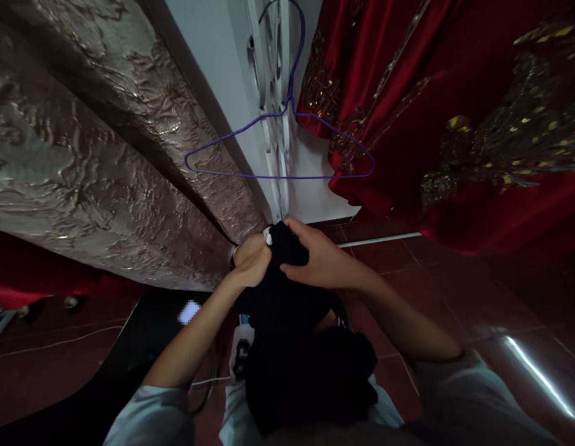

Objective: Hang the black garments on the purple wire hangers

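A dark black garment [310, 371] hangs from my hands down over my lap, its folds hard to make out in the dim light. At its upper left edge my left hand [254, 261] is closed on the cloth, beside a small white patch [267, 235] that looks like a label. My right hand [322, 255] grips the bunched upper part from the right, its thumb and fingers curved around the fabric. In front of and above both hands hangs an unused purple hanger [331, 178], apart from the garment.
White metal bars [280, 142] stand behind the hanger. A pinkish embossed curtain [106, 142] fills the left, and red cloth with gold decoration [408, 111] hangs at right. Reddish floor tiles [436, 303] lie below. A pixelated bright patch [189, 311] shows on a black surface at lower left.
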{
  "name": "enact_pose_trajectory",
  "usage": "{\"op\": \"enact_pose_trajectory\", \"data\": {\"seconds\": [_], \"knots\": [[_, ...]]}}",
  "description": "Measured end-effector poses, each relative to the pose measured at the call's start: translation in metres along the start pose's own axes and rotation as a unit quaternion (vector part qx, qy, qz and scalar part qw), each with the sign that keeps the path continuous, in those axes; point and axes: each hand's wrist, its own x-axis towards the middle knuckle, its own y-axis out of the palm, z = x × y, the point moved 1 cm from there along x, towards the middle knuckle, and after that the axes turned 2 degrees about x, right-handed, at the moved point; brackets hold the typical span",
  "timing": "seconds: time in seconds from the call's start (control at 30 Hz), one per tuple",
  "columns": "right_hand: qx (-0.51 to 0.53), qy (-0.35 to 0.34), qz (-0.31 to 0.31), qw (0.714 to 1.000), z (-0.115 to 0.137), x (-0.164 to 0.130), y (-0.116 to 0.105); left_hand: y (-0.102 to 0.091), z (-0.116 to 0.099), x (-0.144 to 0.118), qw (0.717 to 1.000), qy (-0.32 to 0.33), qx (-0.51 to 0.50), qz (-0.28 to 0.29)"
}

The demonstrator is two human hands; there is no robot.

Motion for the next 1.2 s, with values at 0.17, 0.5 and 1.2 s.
{"op": "enact_pose_trajectory", "data": {"seconds": [0.17, 0.5, 1.2], "knots": [[0.211, 0.052, 0.040, 0.975, 0.046, -0.009, -0.045, -0.015, -0.004, 0.016, 0.951, 0.014, 0.206, 0.229], [-0.101, -0.020, -0.073, 0.992, 0.014, 0.022, -0.107, -0.070, -0.118, 0.042, 0.985, -0.065, 0.161, -0.010], [0.074, 0.159, -0.031, 0.984, -0.031, 0.045, -0.132, -0.079, -0.150, 0.028, 0.941, -0.101, 0.323, -0.019]]}}
